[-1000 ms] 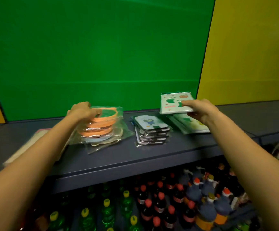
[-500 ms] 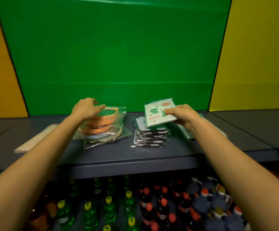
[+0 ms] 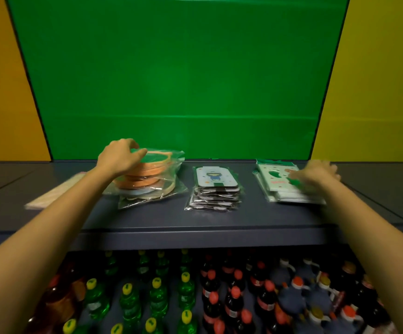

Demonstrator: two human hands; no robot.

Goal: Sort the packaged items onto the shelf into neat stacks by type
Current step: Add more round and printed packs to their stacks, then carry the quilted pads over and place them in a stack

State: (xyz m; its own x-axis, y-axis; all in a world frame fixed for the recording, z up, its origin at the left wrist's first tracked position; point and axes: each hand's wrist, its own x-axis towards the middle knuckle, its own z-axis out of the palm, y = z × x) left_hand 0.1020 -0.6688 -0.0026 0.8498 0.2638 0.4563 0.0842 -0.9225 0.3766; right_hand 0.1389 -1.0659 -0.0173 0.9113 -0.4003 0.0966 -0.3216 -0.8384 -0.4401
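Observation:
Three piles stand on the dark grey shelf point(image 3: 195, 225). On the left are round orange and green packets in clear bags point(image 3: 147, 182). My left hand point(image 3: 121, 156) lies on top of this pile, fingers curled over the top packet's far edge. In the middle is a stack of white cards with a blue figure point(image 3: 216, 189), untouched. On the right is a stack of flat white packets with green shapes point(image 3: 277, 186). My right hand point(image 3: 316, 173), blurred, rests flat on its top packet with fingers spread.
A pale flat packet point(image 3: 53, 194) lies on the shelf to the far left. Below the shelf stand green bottles with yellow caps point(image 3: 157, 292), dark bottles with red caps point(image 3: 234, 297) and blue jugs point(image 3: 299, 292). A green back panel rises behind the shelf.
My right hand carried the white and green packet from above the middle stack to the right and laid it on the right pile. My left hand stayed on the round packets.

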